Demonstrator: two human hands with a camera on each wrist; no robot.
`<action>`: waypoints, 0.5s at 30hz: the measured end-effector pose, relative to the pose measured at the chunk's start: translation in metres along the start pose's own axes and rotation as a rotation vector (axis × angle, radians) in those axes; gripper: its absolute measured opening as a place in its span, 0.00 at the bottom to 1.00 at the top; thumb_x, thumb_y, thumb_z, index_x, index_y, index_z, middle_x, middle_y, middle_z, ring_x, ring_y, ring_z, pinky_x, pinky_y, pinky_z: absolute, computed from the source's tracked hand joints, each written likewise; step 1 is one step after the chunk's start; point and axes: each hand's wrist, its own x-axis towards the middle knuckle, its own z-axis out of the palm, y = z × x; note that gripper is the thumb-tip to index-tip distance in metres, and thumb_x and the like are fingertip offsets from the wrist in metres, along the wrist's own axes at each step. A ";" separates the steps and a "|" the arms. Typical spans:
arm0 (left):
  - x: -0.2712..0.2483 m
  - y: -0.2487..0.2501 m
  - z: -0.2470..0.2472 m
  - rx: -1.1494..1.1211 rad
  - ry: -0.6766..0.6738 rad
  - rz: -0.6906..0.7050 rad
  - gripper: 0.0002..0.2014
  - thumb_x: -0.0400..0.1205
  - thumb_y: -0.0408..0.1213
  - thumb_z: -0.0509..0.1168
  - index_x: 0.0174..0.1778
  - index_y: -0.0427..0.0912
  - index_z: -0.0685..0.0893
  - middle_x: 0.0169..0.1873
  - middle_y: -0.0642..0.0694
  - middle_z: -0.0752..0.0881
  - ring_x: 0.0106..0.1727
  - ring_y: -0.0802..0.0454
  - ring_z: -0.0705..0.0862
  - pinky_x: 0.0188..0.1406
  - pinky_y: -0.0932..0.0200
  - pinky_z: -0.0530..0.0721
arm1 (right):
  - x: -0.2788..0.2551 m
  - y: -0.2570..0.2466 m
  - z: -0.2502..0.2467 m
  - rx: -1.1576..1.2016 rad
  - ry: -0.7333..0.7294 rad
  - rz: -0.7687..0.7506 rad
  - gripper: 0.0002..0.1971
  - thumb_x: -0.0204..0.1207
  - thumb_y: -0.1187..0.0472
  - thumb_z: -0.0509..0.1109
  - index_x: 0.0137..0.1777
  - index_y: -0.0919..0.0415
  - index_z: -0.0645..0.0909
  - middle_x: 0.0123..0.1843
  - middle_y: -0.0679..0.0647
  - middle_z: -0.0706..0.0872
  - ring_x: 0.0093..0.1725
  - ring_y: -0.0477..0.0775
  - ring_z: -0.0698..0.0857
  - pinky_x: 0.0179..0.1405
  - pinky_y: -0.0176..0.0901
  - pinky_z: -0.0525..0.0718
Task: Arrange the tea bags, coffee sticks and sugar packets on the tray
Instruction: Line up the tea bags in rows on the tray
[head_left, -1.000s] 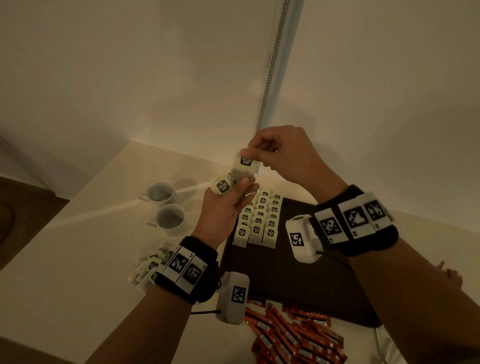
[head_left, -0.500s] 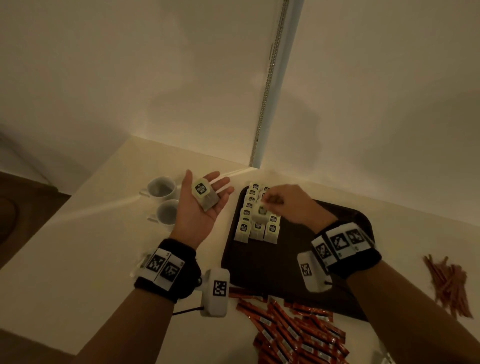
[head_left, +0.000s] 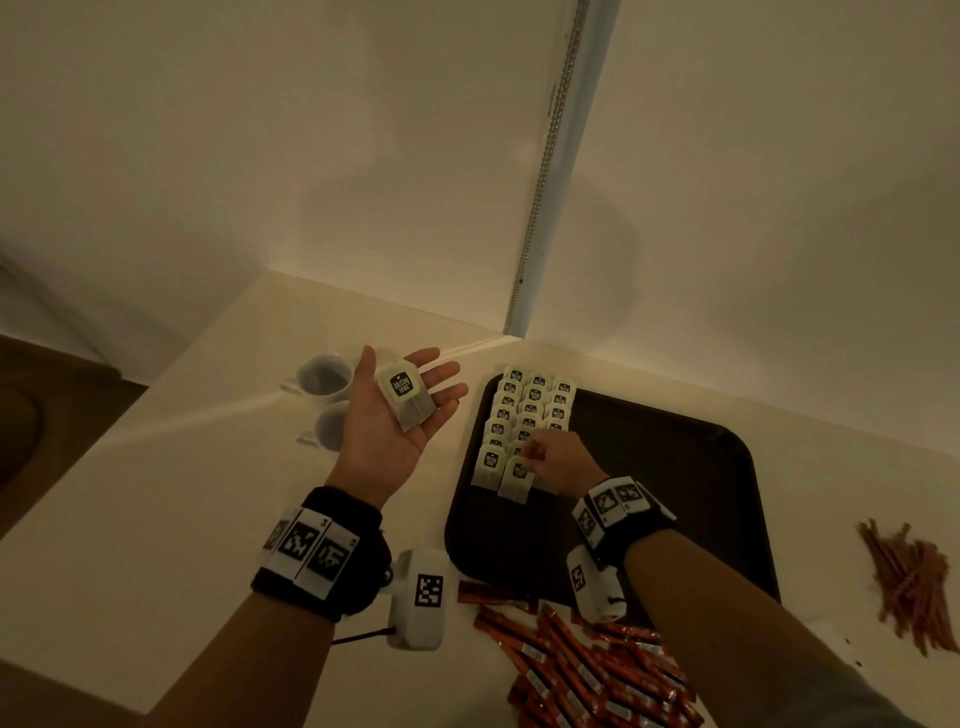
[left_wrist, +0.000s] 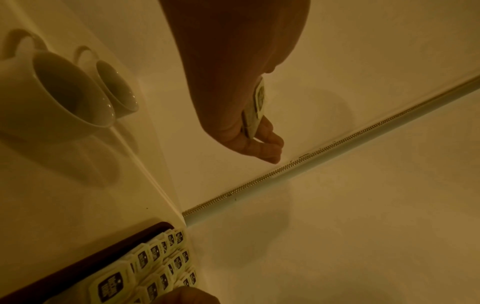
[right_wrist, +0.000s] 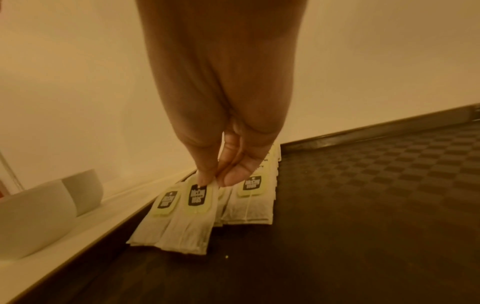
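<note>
My left hand (head_left: 415, 374) hovers palm up left of the tray, fingers straight, with a tea bag (head_left: 410, 402) lying loose on them; the same tea bag (left_wrist: 255, 109) shows edge-on in the left wrist view. My right hand (head_left: 530, 460) is low over the dark brown tray (head_left: 675, 493) and pinches the top of a tea bag (head_left: 514, 480) at the near end of the middle row. The right wrist view shows the fingertips (right_wrist: 205, 176) gripping that tea bag (right_wrist: 192, 216) above its tag. Three rows of tea bags (head_left: 535, 405) fill the tray's far left corner.
Two white cups (head_left: 324, 376) stand on the counter left of the tray, under my left hand. Several orange-red coffee sticks (head_left: 582, 665) lie scattered at the tray's near edge. A pile of thin brown sticks (head_left: 914, 582) lies to the right. Walls close behind.
My right hand came down from in front of me to the tray with a tea bag and slid to the near end of the rows. My left hand opened palm up.
</note>
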 end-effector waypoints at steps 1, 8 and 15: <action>0.000 0.000 0.000 0.003 0.000 0.001 0.32 0.84 0.62 0.43 0.55 0.40 0.82 0.44 0.42 0.91 0.41 0.46 0.90 0.38 0.61 0.88 | 0.002 0.001 0.001 0.000 0.002 0.007 0.07 0.77 0.66 0.70 0.52 0.67 0.82 0.54 0.60 0.85 0.54 0.55 0.83 0.56 0.43 0.82; 0.002 0.000 -0.004 0.036 -0.022 -0.017 0.35 0.84 0.64 0.40 0.58 0.41 0.82 0.49 0.38 0.90 0.45 0.43 0.90 0.40 0.58 0.89 | 0.010 0.001 0.004 0.006 0.055 0.040 0.09 0.76 0.64 0.71 0.53 0.66 0.81 0.53 0.59 0.86 0.51 0.53 0.83 0.50 0.40 0.80; 0.006 -0.005 0.001 0.164 -0.069 -0.133 0.39 0.81 0.69 0.37 0.65 0.41 0.78 0.55 0.34 0.88 0.51 0.39 0.89 0.43 0.54 0.89 | -0.011 -0.094 -0.048 0.364 0.350 -0.430 0.05 0.78 0.56 0.69 0.52 0.53 0.84 0.46 0.48 0.80 0.42 0.35 0.76 0.43 0.25 0.73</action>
